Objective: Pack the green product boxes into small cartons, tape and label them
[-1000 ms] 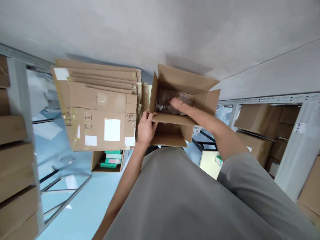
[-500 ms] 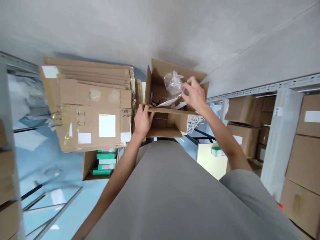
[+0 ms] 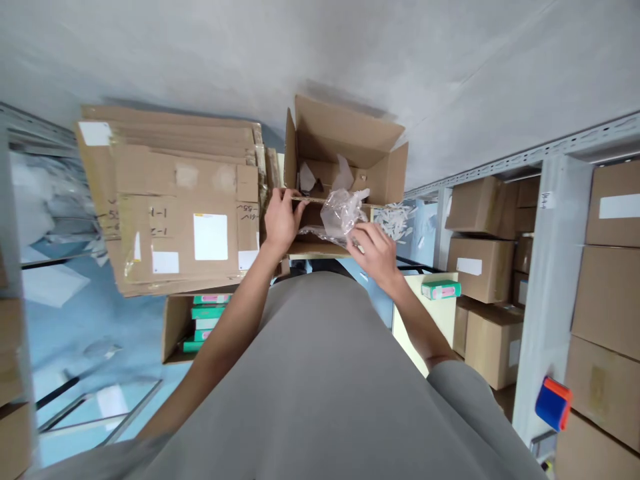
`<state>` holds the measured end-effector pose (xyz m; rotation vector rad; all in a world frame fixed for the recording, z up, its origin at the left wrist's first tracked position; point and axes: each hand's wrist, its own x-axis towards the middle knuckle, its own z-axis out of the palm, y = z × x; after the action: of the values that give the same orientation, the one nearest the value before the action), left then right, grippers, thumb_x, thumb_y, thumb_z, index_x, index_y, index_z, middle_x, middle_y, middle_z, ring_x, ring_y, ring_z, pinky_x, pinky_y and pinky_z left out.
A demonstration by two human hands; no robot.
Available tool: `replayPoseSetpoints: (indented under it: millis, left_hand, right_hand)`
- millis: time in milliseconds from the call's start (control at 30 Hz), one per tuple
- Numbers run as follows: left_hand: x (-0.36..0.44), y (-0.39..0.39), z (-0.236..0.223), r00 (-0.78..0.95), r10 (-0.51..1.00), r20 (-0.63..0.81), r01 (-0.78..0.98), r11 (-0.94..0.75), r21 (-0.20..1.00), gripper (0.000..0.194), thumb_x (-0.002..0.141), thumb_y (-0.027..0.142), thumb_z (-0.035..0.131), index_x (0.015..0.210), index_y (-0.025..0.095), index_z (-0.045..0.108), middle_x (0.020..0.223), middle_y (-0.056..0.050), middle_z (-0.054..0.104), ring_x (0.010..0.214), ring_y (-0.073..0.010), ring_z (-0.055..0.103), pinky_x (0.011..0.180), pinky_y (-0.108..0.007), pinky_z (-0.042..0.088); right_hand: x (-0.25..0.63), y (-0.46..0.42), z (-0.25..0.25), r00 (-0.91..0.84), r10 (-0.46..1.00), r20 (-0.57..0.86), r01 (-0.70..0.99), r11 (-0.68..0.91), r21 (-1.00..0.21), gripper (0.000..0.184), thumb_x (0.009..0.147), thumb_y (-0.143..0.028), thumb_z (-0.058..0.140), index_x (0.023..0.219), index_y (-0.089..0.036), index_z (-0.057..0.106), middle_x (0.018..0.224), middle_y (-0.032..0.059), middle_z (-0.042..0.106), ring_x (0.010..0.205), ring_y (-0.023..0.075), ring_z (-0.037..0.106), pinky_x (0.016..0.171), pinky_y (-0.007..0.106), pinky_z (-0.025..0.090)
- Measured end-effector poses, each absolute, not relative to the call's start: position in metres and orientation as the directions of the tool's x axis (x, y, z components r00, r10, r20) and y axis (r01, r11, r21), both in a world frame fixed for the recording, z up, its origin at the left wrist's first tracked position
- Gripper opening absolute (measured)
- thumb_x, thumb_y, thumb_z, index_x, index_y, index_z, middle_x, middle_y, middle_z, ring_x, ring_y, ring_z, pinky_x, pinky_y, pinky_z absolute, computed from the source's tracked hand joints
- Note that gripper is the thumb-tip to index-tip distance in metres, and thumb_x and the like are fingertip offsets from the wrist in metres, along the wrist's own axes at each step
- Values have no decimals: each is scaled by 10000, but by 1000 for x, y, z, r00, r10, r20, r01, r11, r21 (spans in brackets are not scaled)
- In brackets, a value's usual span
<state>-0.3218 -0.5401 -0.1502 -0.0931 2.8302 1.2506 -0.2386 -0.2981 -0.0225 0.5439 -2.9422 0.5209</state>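
An open cardboard box [image 3: 350, 127] stands against the wall, with pieces of pale paper or film [image 3: 343, 175] and small dark bits inside. At its near left edge my left hand [image 3: 281, 219] is closed, thumb and fingers pinching the cardboard rim. My right hand [image 3: 374, 250] is closed on a crumpled clear plastic bag [image 3: 341, 212], in front of the box's near edge. The bag hangs across that edge, over the opening of a second cardboard box [image 3: 320, 250] below. The right fingertips are partly hidden by the plastic.
Flattened cardboard boxes [image 3: 185, 180] lean in a stack at left. Beneath them, a carton [image 3: 177, 327] holds several green boxes [image 3: 207, 312]. At right are another green box [image 3: 441, 289] on a pale board, shelved cartons [image 3: 480, 267] and a blue-and-orange object [image 3: 553, 403] on the post.
My right hand has drawn the clear plastic bag from above the box's inside down over its near edge, towards me. My left hand keeps its grip on the rim.
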Motion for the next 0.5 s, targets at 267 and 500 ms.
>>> replayPoseSetpoints:
  millis: [267,500]
  left_hand:
    - [-322,-541,-146,-997,-32,-74,-76,677,732,330,1115,481,620,1268,203,711,1366,-197,671,1338,-388,689,1200,-517,549]
    - [-322,-541,-151,-995,-56,-81,-98,644,758,384,1097,558,631,1239,208,706,1361,-203,659,1323,-405,701,1191,-552,554]
  right_hand:
    - [-270,-337,-93,-843,-128,-522,-38,983,-179,316,1132,-374,691,1371,-176,749,1402,193,769,1203,321,774,974,375,594]
    - [-259,-323,-82,-910,92,-404,188,961,-205,286,1158,-442,618,1201,-201,766,1240,153,804,1136,301,771,948,368,583]
